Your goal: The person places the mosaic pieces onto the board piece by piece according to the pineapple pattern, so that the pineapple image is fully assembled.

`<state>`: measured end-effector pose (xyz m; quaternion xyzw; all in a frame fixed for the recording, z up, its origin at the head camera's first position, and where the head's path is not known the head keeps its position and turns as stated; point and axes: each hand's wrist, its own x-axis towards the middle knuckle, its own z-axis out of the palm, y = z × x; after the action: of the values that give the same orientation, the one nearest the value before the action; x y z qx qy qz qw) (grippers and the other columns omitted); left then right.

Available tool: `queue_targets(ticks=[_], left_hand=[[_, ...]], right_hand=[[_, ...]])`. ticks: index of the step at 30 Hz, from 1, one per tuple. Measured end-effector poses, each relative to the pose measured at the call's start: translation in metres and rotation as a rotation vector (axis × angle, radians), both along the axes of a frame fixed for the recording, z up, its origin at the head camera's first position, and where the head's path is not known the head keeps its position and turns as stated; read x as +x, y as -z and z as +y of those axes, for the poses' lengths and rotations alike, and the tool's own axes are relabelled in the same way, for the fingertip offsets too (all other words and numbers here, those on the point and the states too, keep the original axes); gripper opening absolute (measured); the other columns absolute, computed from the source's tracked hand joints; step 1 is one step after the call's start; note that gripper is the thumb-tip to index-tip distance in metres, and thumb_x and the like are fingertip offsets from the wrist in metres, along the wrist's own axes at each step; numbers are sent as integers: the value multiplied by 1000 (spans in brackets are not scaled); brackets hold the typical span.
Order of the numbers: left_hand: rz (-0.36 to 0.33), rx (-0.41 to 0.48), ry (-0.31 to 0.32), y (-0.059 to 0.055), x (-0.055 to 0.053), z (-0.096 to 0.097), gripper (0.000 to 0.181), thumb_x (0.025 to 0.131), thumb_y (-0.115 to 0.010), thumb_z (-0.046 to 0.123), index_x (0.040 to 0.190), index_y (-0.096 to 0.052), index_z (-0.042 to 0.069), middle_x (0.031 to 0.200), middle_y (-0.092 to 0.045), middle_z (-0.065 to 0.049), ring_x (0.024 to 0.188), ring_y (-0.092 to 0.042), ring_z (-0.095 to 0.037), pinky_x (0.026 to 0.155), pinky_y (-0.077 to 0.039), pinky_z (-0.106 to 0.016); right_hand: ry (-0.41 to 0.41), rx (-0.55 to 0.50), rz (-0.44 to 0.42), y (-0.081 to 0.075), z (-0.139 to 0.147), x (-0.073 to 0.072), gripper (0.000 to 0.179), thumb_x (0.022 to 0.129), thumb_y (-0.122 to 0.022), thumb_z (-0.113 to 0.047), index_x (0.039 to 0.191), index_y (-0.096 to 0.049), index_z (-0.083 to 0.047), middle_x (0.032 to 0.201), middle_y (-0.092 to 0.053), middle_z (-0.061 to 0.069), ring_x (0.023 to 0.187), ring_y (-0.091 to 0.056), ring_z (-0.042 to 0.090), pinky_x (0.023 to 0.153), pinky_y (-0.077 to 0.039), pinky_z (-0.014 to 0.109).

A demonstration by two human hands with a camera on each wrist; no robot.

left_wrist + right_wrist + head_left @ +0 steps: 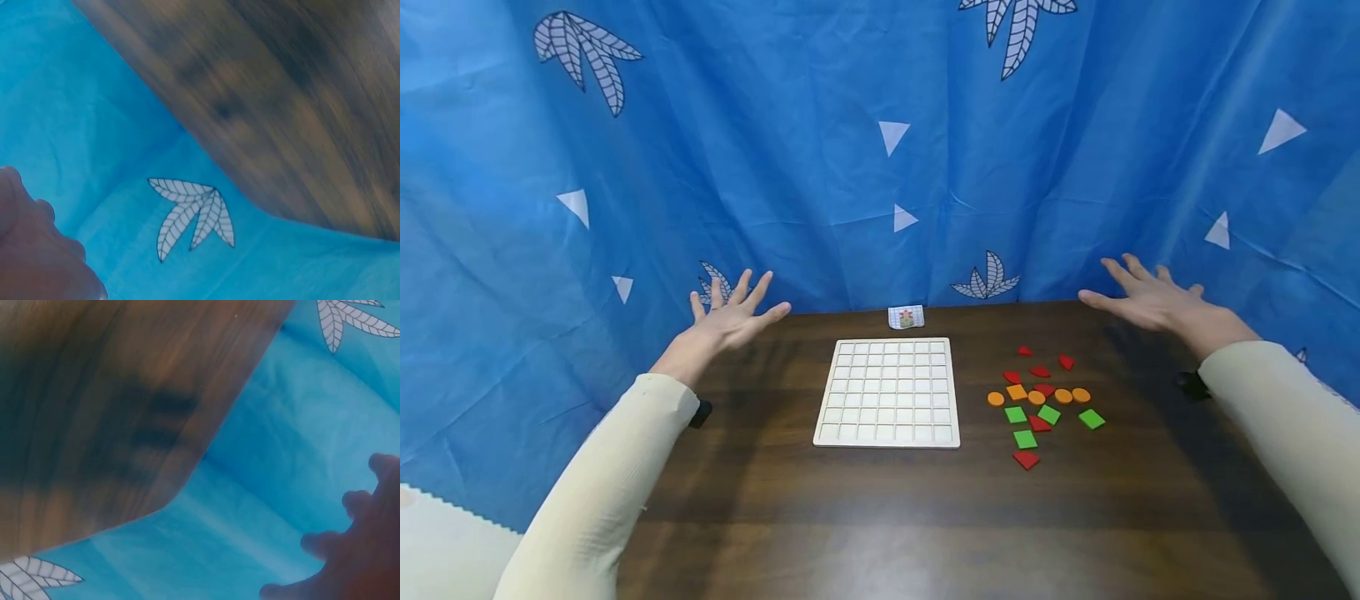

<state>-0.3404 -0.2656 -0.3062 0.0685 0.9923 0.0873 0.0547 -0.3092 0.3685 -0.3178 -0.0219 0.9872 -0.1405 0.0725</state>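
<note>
While the left hand (718,327) and right hand (1153,303) hang spread, empty, at the board (886,393)'s 10 and 2 o'clock, one sloppy swipe could scatter those tiles (1036,398) at 3.

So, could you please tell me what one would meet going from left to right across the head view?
Left hand, white grid board, coloured pieces, right hand.

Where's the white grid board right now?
Head view, mid-frame: the white grid board lies on the table, left of the coloured pieces, just below the printed card.
</note>
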Motion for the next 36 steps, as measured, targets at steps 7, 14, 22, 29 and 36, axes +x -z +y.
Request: queue_targets(ticks=[7,14,22,29,36], left_hand=[[14,-18,79,11,1,10,104,87,-34,91,164,11,38,173,22,-6,150,32,-52,109,24,-80],[11,133,179,29,3,15,106,89,-54,80,164,10,41,173,21,-4,153,25,-52,111,17,-82],[-16,284,251,47,3,18,111,87,-69,68,164,8,43,174,16,-2,156,18,-51,113,6,-83],[-61,349,318,68,7,30,114,85,-82,48,165,0,42,175,10,-2,156,15,-51,113,3,-84],[-106,401,353,81,13,36,111,82,-87,39,166,-14,38,176,10,-2,156,14,-52,115,-5,-83]], right_hand=[[-26,-31,46,5,-2,-7,105,95,-38,-79,166,1,-12,168,7,34,147,-3,68,101,-2,91],[-30,-182,23,16,-14,-13,103,96,-44,-75,167,-2,-13,169,4,31,150,-8,62,110,-14,85],[-63,-297,-14,32,-31,-17,99,97,-52,-69,167,-10,-11,167,-14,34,144,-32,61,107,-35,78],[-78,-358,-22,45,-45,-22,96,94,-60,-67,163,-26,-8,165,-26,31,143,-35,58,111,-36,73],[-103,-382,-27,60,-59,-29,95,92,-64,-65,160,-35,-5,162,-36,28,144,-38,54,114,-36,68]])
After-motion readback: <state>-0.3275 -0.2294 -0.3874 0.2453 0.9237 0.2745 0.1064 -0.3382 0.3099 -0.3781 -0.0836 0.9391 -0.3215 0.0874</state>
